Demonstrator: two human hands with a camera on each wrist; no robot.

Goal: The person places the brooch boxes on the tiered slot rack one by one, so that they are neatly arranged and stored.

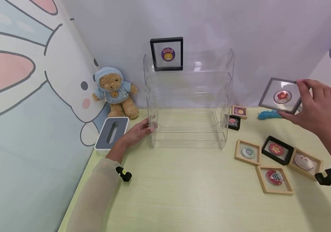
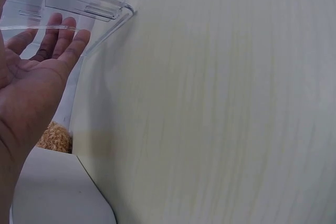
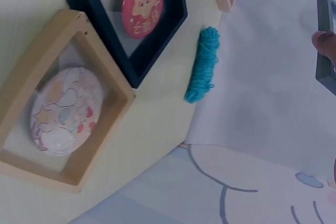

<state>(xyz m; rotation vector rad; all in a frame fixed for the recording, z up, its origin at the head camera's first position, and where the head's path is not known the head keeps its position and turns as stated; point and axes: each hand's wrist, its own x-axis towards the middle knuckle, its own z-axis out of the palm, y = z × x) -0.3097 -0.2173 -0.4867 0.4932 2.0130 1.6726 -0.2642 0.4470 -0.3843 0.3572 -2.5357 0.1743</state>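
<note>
- By the right hand [image 1: 319,106], the flower frame [image 1: 269,93] is pinched at its right side, thumb at the lower edge, fingers at the upper; it is held tilted, above the table [image 1: 182,193].
- The grip is probably best kept on the rim, so that the clear window is not smudged.
- Just left of that hand's thumb, a blue cord [image 1: 269,115] is seen.
- Nearer the person than that hand, a star frame [image 1: 277,150] and three wooden frames are laid; good clearance over them seems advisable.
- By the left hand [image 1: 137,132], fingers loosely extended, the left side of the clear rack [image 1: 188,137] is met; light, even pressure should be enough to steady it.
- Above and right of that hand, a bear-badge frame [image 1: 167,54] is stood on the rack's top tier, where jolts are best avoided.
</note>
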